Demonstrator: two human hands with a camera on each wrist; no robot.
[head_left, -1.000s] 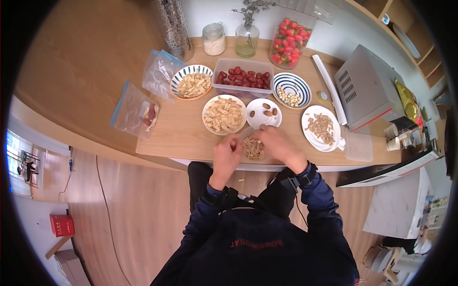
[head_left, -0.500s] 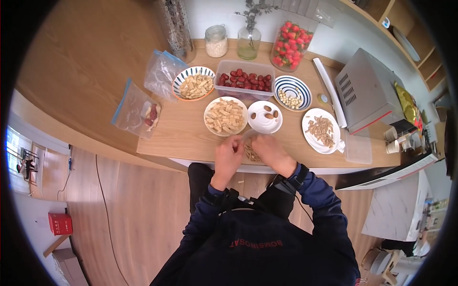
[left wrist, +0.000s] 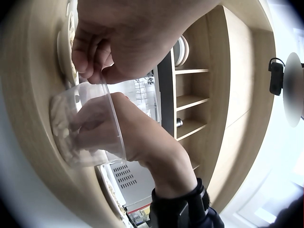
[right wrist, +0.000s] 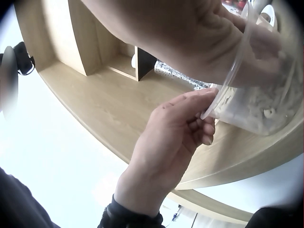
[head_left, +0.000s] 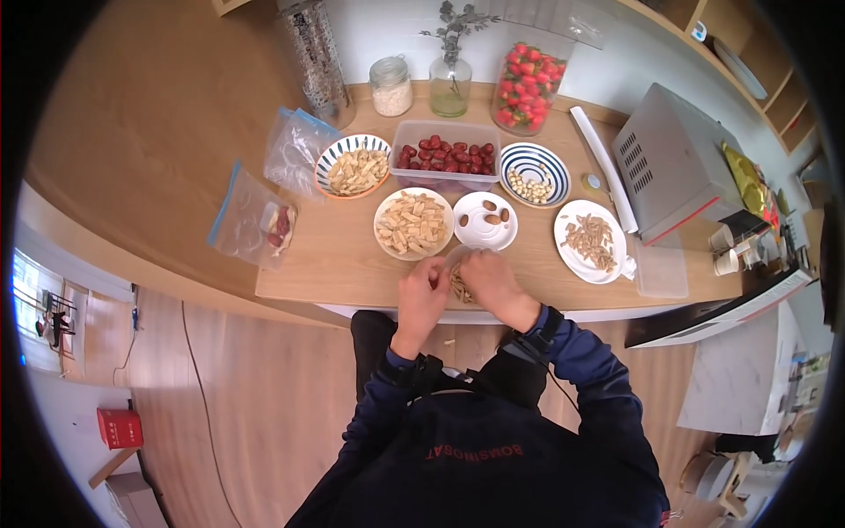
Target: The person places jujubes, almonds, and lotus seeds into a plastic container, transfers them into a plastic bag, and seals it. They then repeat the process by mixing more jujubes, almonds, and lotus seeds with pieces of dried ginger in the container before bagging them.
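A clear round tub [left wrist: 61,121] with pale strip-like pieces stands at the counter's near edge. My left hand [head_left: 423,297] pinches its rim between thumb and fingers, plain in the left wrist view [left wrist: 135,40] and the right wrist view [right wrist: 173,128]. Inside the tub, low over the pieces, is my right hand [head_left: 489,284]; its fingers point down and look bent through the clear wall in the left wrist view [left wrist: 102,126], but whether they hold a piece cannot be told. Just beyond the hands are a bowl of pale chunks [head_left: 412,223] and a white plate of brown nuts [head_left: 484,236].
Behind stand a box of red dates [head_left: 447,158], a striped bowl of sticks [head_left: 356,167] and a blue-ringed bowl [head_left: 537,174]. To the right are a white plate of brown pieces [head_left: 591,241] and a grey appliance [head_left: 673,167]; zip bags [head_left: 249,211] lie at left.
The right hand has moved left and down into the tub, closer to the left hand, and now covers more of the pieces. The left hand keeps its pinch on the rim.
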